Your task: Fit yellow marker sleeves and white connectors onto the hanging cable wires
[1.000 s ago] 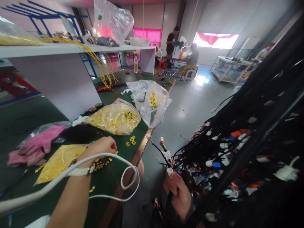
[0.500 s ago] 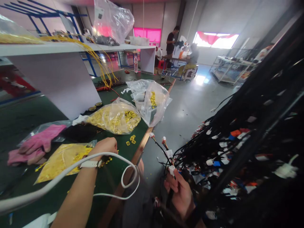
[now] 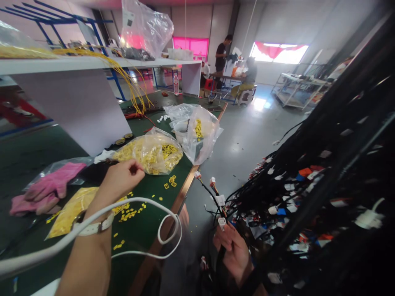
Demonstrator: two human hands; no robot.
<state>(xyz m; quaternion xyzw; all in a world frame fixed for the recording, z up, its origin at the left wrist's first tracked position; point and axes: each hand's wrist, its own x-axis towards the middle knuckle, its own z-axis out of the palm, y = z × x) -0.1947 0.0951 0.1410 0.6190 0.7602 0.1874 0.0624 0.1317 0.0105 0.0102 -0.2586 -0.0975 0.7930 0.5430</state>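
My left hand (image 3: 123, 176) is above the green bench, its fingers curled together. What lies in them, if anything, is hidden. Below it, small yellow plastic pieces (image 3: 128, 214) are scattered beside a clear bag of yellow pieces (image 3: 74, 207). My right hand (image 3: 233, 248), past the bench edge, is closed round a wire harness near a white connector (image 3: 221, 223). Other branches of that harness end in white connectors (image 3: 212, 181) just above the hand. A few larger yellow clips (image 3: 171, 181) lie near the wooden edge.
Bags of yellow parts (image 3: 148, 154) and a bagged white tub (image 3: 182, 128) stand farther along the bench. Pink gloves (image 3: 51, 181) lie at left. A white cable (image 3: 135, 200) loops across the front. Hanging black harnesses (image 3: 308, 164) crowd the right. People (image 3: 221, 55) are at the back.
My left hand has moved left and slightly up, off the scattered yellow pieces, uncovering more of them. My right hand stays in place, and the white connector has turned a little.
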